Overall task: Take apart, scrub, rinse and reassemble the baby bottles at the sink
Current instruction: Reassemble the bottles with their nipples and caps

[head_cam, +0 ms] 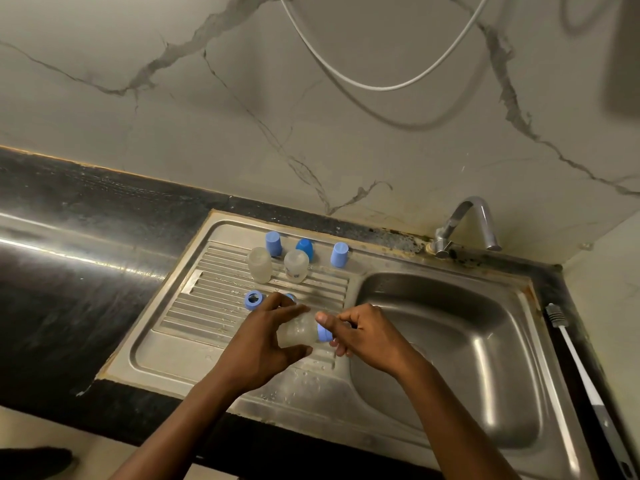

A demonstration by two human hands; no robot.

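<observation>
Translucent plastic baby bottle (pixel 299 331), light, stiff, probably wet and slippery: left hand (pixel 259 344) fingers clamped round its body, right hand (pixel 367 337) fingers pinching the blue screw ring (pixel 324 334).

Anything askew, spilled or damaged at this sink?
Only dark, rusty grime along the sink's back rim beside the tap. The bottles and caps on the drainboard look orderly.

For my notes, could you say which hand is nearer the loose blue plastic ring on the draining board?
Left. The left hand lies just right of the blue plastic ring; the right hand is much farther right.
</observation>
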